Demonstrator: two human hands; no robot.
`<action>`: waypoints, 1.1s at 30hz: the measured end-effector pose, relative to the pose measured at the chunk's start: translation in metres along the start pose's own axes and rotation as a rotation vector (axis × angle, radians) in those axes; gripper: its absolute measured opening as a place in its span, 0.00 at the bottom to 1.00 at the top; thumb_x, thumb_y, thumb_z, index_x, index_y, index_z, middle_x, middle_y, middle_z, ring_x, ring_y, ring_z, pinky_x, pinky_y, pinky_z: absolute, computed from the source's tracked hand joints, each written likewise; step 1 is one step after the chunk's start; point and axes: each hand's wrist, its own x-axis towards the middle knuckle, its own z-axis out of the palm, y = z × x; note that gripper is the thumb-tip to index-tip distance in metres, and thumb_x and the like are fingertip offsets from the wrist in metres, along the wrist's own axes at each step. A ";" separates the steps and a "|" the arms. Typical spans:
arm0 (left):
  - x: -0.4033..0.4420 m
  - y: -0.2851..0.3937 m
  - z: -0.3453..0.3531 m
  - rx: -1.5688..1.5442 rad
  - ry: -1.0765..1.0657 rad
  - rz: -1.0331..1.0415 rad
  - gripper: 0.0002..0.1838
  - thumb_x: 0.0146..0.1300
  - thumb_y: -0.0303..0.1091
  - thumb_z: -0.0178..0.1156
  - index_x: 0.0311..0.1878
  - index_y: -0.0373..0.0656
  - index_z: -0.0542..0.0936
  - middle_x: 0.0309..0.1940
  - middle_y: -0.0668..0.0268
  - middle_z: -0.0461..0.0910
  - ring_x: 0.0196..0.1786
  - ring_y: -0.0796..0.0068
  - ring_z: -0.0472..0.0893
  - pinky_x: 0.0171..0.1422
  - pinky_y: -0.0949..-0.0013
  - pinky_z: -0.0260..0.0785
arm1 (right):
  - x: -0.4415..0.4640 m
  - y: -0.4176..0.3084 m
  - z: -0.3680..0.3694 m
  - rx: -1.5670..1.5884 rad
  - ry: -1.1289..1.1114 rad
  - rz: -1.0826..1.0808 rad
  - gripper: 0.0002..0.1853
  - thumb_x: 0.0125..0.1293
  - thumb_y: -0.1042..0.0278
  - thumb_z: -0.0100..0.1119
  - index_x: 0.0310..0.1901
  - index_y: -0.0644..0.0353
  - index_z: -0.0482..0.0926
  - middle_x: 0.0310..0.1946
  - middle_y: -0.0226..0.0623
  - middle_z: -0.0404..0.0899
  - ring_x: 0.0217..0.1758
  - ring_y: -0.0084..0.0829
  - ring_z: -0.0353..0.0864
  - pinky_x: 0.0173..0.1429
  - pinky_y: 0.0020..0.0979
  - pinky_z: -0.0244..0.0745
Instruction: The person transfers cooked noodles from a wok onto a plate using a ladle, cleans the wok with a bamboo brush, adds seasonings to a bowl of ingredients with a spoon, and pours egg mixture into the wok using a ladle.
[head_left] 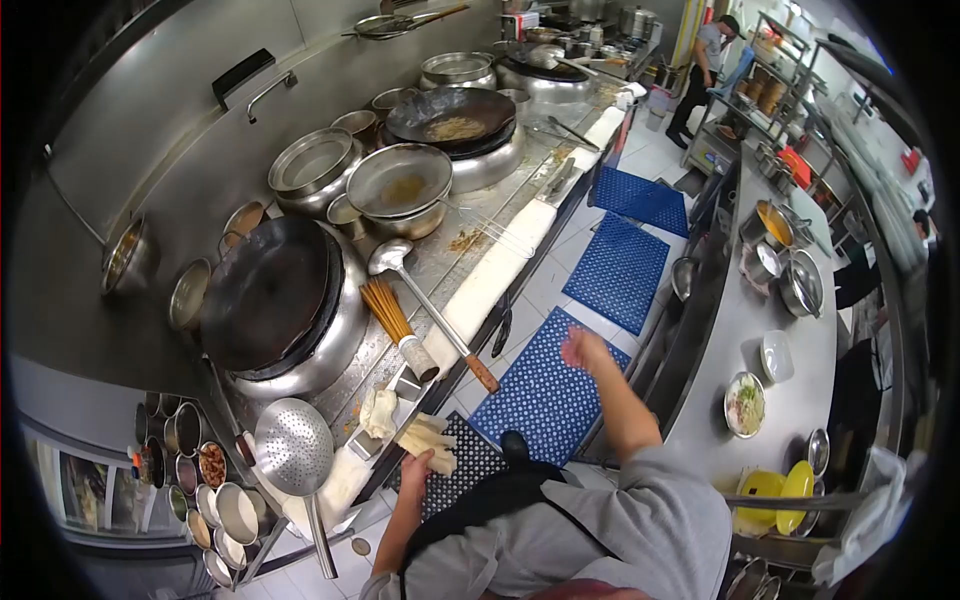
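Note:
My left hand (414, 474) is closed on a folded beige cloth (428, 442) beside the front edge of the range. Over the blue floor mat (540, 385), my right hand (585, 350) reaches forward with nothing visible in it; its fingers look loosely apart, though small and slightly blurred. On the counter near my left hand lie another pale cloth (379, 413), a bamboo wok brush (392, 318) and a ladle (425, 300) with a wooden handle end. A perforated skimmer (294, 447) rests further left, its handle jutting past the edge.
A large dark wok (268, 290) sits on the nearest burner, with another wok (450, 118) and a mesh strainer (400, 180) beyond. To the right, a steel counter (700, 390) carries a food bowl (744, 404) and pots. A person (705, 75) stands at the far end.

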 end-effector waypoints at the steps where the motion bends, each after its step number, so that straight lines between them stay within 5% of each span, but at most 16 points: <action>1: -0.001 -0.008 -0.005 -0.038 -0.044 0.027 0.22 0.59 0.35 0.67 0.54 0.34 0.78 0.44 0.63 0.83 0.45 0.70 0.82 0.47 0.63 0.76 | -0.021 0.043 -0.003 -0.112 0.029 0.038 0.17 0.71 0.50 0.53 0.43 0.58 0.78 0.29 0.43 0.83 0.23 0.36 0.81 0.25 0.37 0.80; 4: -0.017 -0.025 -0.009 -0.308 -0.086 0.055 0.20 0.62 0.31 0.62 0.56 0.30 0.75 0.45 0.55 0.82 0.46 0.63 0.84 0.51 0.60 0.77 | -0.080 0.148 0.024 -0.254 -0.094 0.354 0.15 0.67 0.57 0.61 0.48 0.57 0.80 0.31 0.41 0.83 0.31 0.40 0.85 0.35 0.41 0.83; 6: -0.028 -0.029 -0.012 -0.502 -0.173 0.010 0.19 0.65 0.31 0.59 0.57 0.31 0.74 0.46 0.54 0.81 0.47 0.60 0.82 0.53 0.59 0.75 | -0.131 0.175 0.073 -0.296 -0.321 0.228 0.14 0.65 0.55 0.65 0.45 0.56 0.82 0.33 0.37 0.83 0.31 0.29 0.83 0.30 0.35 0.81; 9: -0.036 -0.024 0.001 -0.670 -0.288 0.006 0.19 0.66 0.36 0.59 0.56 0.36 0.75 0.46 0.58 0.81 0.48 0.62 0.81 0.55 0.56 0.73 | -0.196 0.179 0.162 -0.504 -0.517 -0.128 0.17 0.65 0.51 0.65 0.41 0.59 0.83 0.28 0.31 0.80 0.29 0.27 0.80 0.28 0.31 0.77; 11: -0.054 0.000 0.012 -0.670 -0.313 -0.111 0.18 0.66 0.40 0.58 0.55 0.42 0.76 0.45 0.62 0.81 0.49 0.64 0.80 0.57 0.55 0.71 | -0.191 0.202 0.202 -0.858 -0.574 -0.628 0.20 0.63 0.51 0.66 0.44 0.62 0.82 0.25 0.37 0.79 0.29 0.32 0.81 0.31 0.34 0.77; 12: -0.062 0.011 0.015 -0.636 -0.408 -0.067 0.19 0.68 0.43 0.53 0.57 0.43 0.73 0.47 0.60 0.80 0.51 0.62 0.79 0.57 0.57 0.72 | -0.197 0.209 0.214 -0.976 -0.394 -0.895 0.21 0.61 0.53 0.67 0.47 0.62 0.82 0.25 0.43 0.80 0.30 0.37 0.82 0.37 0.35 0.77; 13: -0.056 0.011 0.009 -0.719 -0.528 -0.108 0.19 0.67 0.41 0.54 0.58 0.44 0.72 0.45 0.61 0.81 0.49 0.64 0.80 0.56 0.55 0.73 | -0.202 0.210 0.221 -0.886 -0.325 -0.799 0.20 0.61 0.54 0.66 0.48 0.62 0.82 0.27 0.44 0.81 0.32 0.37 0.83 0.37 0.35 0.77; 15: -0.075 0.018 0.006 -0.688 -0.350 -0.067 0.12 0.65 0.38 0.58 0.48 0.45 0.75 0.37 0.61 0.80 0.42 0.67 0.81 0.48 0.58 0.75 | -0.205 0.205 0.236 -0.737 -0.230 -0.589 0.20 0.61 0.56 0.65 0.50 0.60 0.81 0.30 0.46 0.83 0.35 0.38 0.84 0.39 0.35 0.77; 17: -0.027 -0.025 -0.010 -0.625 -0.224 0.012 0.10 0.66 0.38 0.56 0.46 0.45 0.77 0.37 0.60 0.81 0.39 0.64 0.82 0.46 0.58 0.77 | -0.223 0.178 0.249 -0.893 -0.461 -0.484 0.17 0.65 0.60 0.61 0.51 0.60 0.80 0.38 0.44 0.84 0.39 0.37 0.84 0.41 0.35 0.78; 18: -0.013 -0.039 -0.012 -0.629 -0.179 0.045 0.10 0.67 0.39 0.55 0.46 0.45 0.78 0.38 0.59 0.81 0.38 0.62 0.82 0.45 0.58 0.78 | -0.201 0.209 0.256 -0.642 -0.687 -0.456 0.17 0.68 0.58 0.59 0.50 0.62 0.80 0.40 0.39 0.84 0.38 0.33 0.83 0.41 0.34 0.77; 21: -0.009 -0.047 -0.007 -0.974 -0.480 -0.191 0.21 0.71 0.51 0.45 0.54 0.47 0.78 0.49 0.60 0.81 0.48 0.58 0.82 0.54 0.55 0.75 | -0.246 0.175 0.293 0.036 -0.519 0.224 0.16 0.71 0.56 0.56 0.43 0.64 0.80 0.31 0.33 0.82 0.31 0.28 0.80 0.40 0.31 0.76; 23: -0.046 -0.002 0.014 -1.375 -0.668 -0.340 0.27 0.73 0.55 0.37 0.56 0.49 0.79 0.54 0.61 0.81 0.58 0.56 0.78 0.66 0.48 0.67 | -0.211 0.206 0.295 0.084 -0.400 -0.278 0.15 0.73 0.58 0.54 0.38 0.63 0.79 0.31 0.35 0.80 0.33 0.25 0.78 0.42 0.29 0.75; 24: -0.059 0.011 0.017 -1.251 -0.700 -0.195 0.25 0.75 0.52 0.35 0.58 0.50 0.76 0.52 0.59 0.80 0.56 0.55 0.78 0.63 0.47 0.69 | -0.214 0.200 0.291 -0.304 -0.404 -0.480 0.12 0.70 0.61 0.56 0.38 0.63 0.80 0.33 0.37 0.81 0.35 0.28 0.78 0.42 0.30 0.75; 28: -0.075 0.030 0.020 -0.926 -0.311 -0.193 0.19 0.70 0.47 0.50 0.52 0.45 0.80 0.46 0.59 0.83 0.44 0.60 0.84 0.50 0.59 0.78 | -0.237 0.182 0.269 -1.465 -0.318 -1.205 0.12 0.63 0.64 0.56 0.43 0.63 0.79 0.43 0.43 0.82 0.45 0.39 0.80 0.50 0.38 0.76; 31: -0.045 0.008 0.009 -0.592 -0.219 -0.042 0.14 0.69 0.37 0.52 0.51 0.42 0.80 0.44 0.58 0.84 0.43 0.62 0.85 0.49 0.61 0.78 | -0.252 0.189 0.253 -1.658 -0.440 -1.602 0.13 0.57 0.64 0.57 0.39 0.63 0.82 0.42 0.46 0.82 0.51 0.45 0.79 0.50 0.44 0.76; 33: -0.048 0.004 0.005 -0.344 -0.063 0.067 0.12 0.68 0.31 0.53 0.49 0.39 0.81 0.40 0.60 0.84 0.39 0.68 0.83 0.44 0.64 0.77 | -0.254 0.204 0.251 -1.467 -0.627 -1.420 0.16 0.53 0.62 0.62 0.41 0.62 0.83 0.43 0.49 0.82 0.52 0.47 0.80 0.54 0.47 0.74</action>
